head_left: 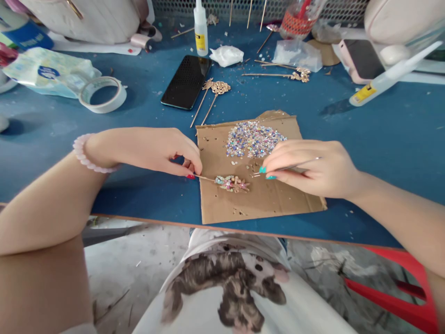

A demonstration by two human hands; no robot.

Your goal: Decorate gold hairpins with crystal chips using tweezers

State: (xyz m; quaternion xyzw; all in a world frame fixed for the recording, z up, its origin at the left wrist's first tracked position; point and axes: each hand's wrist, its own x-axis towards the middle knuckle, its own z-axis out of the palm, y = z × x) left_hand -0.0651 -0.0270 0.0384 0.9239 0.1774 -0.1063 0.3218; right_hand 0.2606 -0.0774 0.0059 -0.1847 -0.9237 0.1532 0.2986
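My left hand (167, 153), with a beaded bracelet at the wrist, pinches the thin stick of an ornamented hairpin. The hairpin's head (232, 183), covered with coloured stones, lies over a cardboard sheet (222, 208). Metal tweezers (295, 164) are held in my right hand (309, 167), their tips pointing left just above the cardboard, to the right of and slightly above the hairpin head. Behind them a pile of small glittering stones (252, 139) is spread on the cardboard, its right edge next to my right hand's fingers. A few loose stones lie between the pile and the hairpin.
Behind the cardboard lie gold hairpins (217, 88), a black phone (186, 83) and crumpled white tissue (226, 55). A glue bottle (200, 32) stands at the back; another (392, 76) leans at right. A tape roll (103, 95) sits at left. The table's edge (167, 224) is near my body.
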